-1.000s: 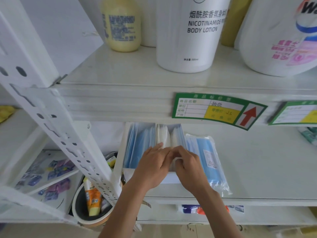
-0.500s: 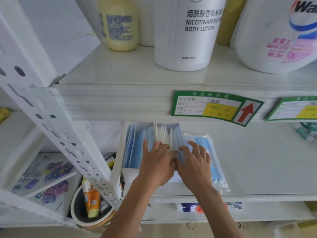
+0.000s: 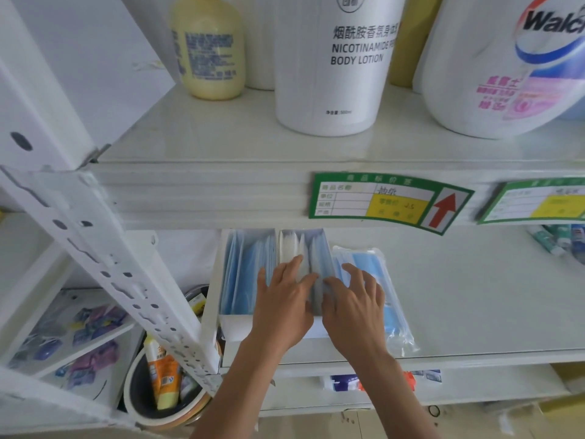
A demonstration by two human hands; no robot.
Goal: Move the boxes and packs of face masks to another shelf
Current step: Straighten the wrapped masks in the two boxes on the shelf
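Note:
An open white box (image 3: 231,331) of blue and white face masks stands at the left end of the middle shelf, its masks (image 3: 245,274) upright in rows. A clear pack of blue masks (image 3: 394,315) lies flat just right of the box. My left hand (image 3: 283,307) rests palm down on the masks in the box's right half, fingers spread. My right hand (image 3: 353,307) lies beside it, thumb on the same masks, fingers over the pack's left edge. Neither hand visibly grips anything.
The shelf above carries a yellow bottle (image 3: 209,49), a white body lotion bottle (image 3: 335,64) and a large detergent jug (image 3: 506,64). Green price tags (image 3: 389,201) sit on its front edge. Toothpaste tubes (image 3: 557,239) lie far right. A bucket (image 3: 164,403) stands lower left behind the white upright post (image 3: 126,280).
Both hands slid forward from the box's front edge onto the mask tops and flattened, fingers spreading; the right hand now overlaps the clear pack.

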